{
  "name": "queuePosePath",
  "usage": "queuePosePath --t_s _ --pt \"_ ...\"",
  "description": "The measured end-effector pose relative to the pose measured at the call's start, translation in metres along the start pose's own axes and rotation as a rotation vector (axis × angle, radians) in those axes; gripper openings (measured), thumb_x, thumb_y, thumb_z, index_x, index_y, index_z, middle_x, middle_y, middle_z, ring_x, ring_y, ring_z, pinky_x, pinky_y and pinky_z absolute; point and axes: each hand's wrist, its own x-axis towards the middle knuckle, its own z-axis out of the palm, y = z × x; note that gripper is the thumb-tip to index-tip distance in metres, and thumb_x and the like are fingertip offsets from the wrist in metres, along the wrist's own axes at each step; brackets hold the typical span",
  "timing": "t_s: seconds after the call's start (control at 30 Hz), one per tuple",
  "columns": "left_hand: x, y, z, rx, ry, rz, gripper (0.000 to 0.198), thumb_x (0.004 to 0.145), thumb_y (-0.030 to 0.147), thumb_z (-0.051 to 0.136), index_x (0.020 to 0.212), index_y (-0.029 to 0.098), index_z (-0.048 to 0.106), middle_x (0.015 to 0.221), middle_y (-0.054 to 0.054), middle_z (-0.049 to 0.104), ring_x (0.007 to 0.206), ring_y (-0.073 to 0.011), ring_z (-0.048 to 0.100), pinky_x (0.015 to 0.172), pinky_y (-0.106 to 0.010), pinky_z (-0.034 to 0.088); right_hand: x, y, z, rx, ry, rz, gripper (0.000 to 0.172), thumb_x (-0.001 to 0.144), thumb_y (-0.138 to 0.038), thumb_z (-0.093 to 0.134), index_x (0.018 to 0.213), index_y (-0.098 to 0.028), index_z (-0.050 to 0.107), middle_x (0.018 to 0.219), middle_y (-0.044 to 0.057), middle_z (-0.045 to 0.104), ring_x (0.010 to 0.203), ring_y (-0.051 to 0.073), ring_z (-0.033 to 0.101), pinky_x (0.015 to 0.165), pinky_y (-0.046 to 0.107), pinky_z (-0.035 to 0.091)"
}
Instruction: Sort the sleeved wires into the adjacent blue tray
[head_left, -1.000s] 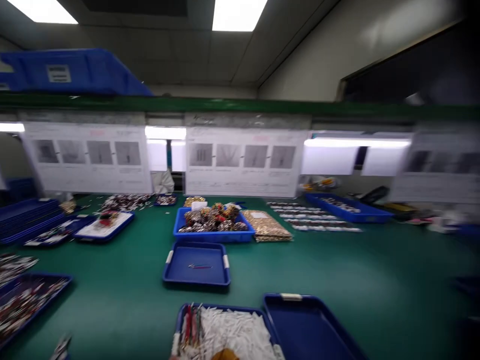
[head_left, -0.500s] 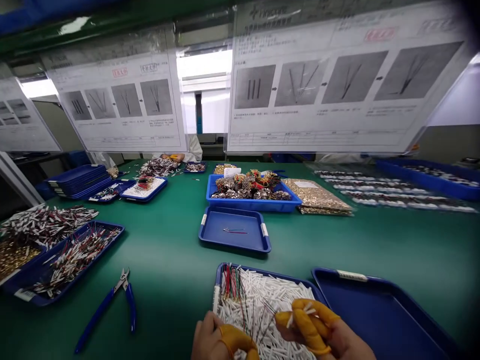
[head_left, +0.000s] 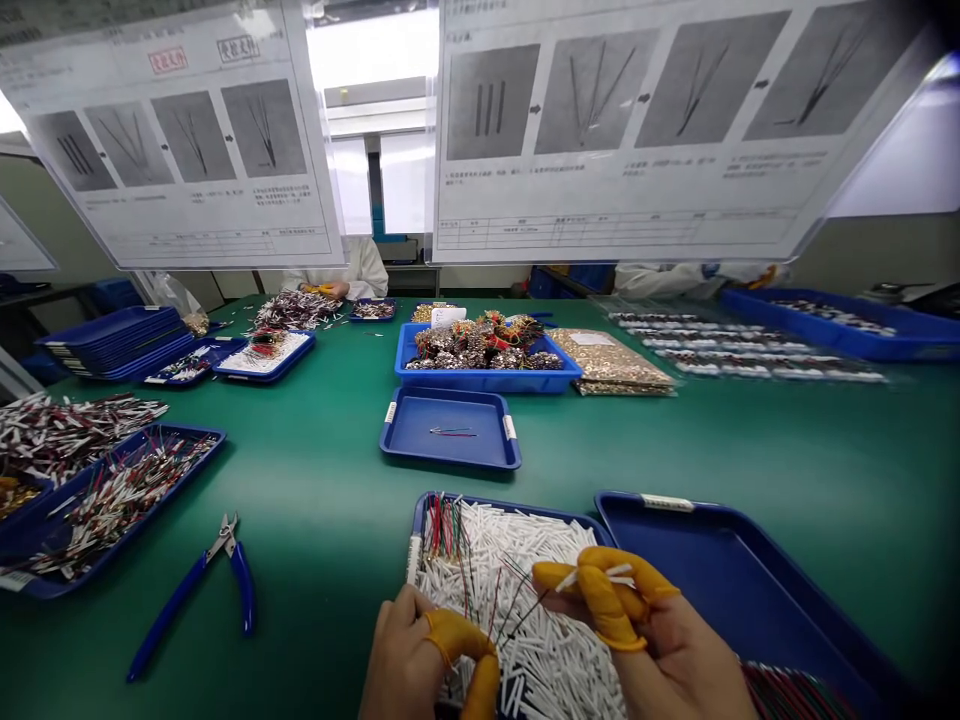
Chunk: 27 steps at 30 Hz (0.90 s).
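My left hand [head_left: 427, 650], with yellow finger cots on its fingers, is closed in a pinch on several thin wires [head_left: 496, 605], red and dark, which fan upward from the fingertips. My right hand [head_left: 645, 620], also in yellow cots, pinches small white tubes [head_left: 621, 571] between thumb and fingers. Both hands are above a blue tray [head_left: 413, 560] filled with loose white tubes [head_left: 555, 655]. Red, green and black wires [head_left: 445, 525] lie on the tubes at that tray's far left corner. The left fingertips are partly cut off by the frame's bottom edge.
Blue-handled cutters [head_left: 225, 545] lie open on the green table [head_left: 315, 540]. A larger blue tray [head_left: 697, 570] stands right, with wires [head_left: 795, 690] at its near end. Ahead are a small tray [head_left: 450, 455] and a bin [head_left: 487, 381] of bundles. Printed sheets [head_left: 615, 200] hang above.
The view has tipped downward and shifted right, bringing wires in the right-hand tray into sight. Both hands stay over the white tubes, and the wires in my left hand show more clearly.
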Motion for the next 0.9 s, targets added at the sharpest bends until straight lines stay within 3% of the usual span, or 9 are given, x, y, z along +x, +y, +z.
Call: queuePosePath --t_s 0.3,0.47,0.67,0.83,0.9 --pt "0.006 0.013 -0.007 0.018 -0.006 -0.035 0.009 0.078 0.015 0.063 0.084 0.021 0.067 0.071 -0.003 0.066 0.07 -0.0213 0.051 0.061 -0.032 0.031 -0.001 -0.004 0.001 -0.04 -0.037 0.017 0.032 0.077 -0.044 0.07 0.099 -0.022 0.061 0.095 0.009 0.078 0.09 0.025 0.072 0.082 0.032 0.058" --pt "0.005 0.012 -0.007 -0.044 -0.029 -0.065 0.007 0.079 0.018 0.063 0.085 0.021 0.066 0.074 -0.003 0.068 0.071 -0.0219 0.051 0.06 -0.032 0.031 0.0 -0.002 0.004 -0.022 -0.105 0.014 0.028 0.076 -0.041 0.072 0.096 -0.023 0.065 0.095 0.007 0.078 0.09 0.023 0.072 0.082 0.029 0.058" --pt "0.005 0.01 -0.006 -0.037 -0.036 -0.05 0.009 0.079 0.016 0.06 0.084 0.02 0.066 0.075 -0.003 0.069 0.071 -0.0211 0.05 0.061 -0.032 0.033 0.002 -0.012 0.001 -0.107 -0.279 0.072 0.023 0.073 -0.033 0.074 0.092 -0.021 0.074 0.098 0.01 0.077 0.095 0.028 0.071 0.088 0.037 0.055" --pt "0.006 0.009 -0.007 -0.025 -0.066 -0.022 0.01 0.077 0.016 0.061 0.084 0.02 0.067 0.076 -0.004 0.07 0.072 -0.0217 0.051 0.061 -0.033 0.034 -0.003 -0.008 -0.016 -0.125 -0.117 0.122 0.034 0.075 -0.044 0.068 0.103 -0.025 0.074 0.114 0.01 0.072 0.106 0.031 0.066 0.093 0.042 0.051" --pt "0.007 0.009 -0.007 -0.023 -0.07 0.001 0.011 0.077 0.015 0.061 0.084 0.021 0.067 0.076 -0.003 0.071 0.072 -0.0214 0.052 0.061 -0.033 0.034 -0.004 -0.002 -0.022 -0.105 -0.117 0.171 0.038 0.074 -0.049 0.067 0.103 -0.025 0.074 0.117 0.01 0.071 0.109 0.033 0.064 0.092 0.043 0.052"
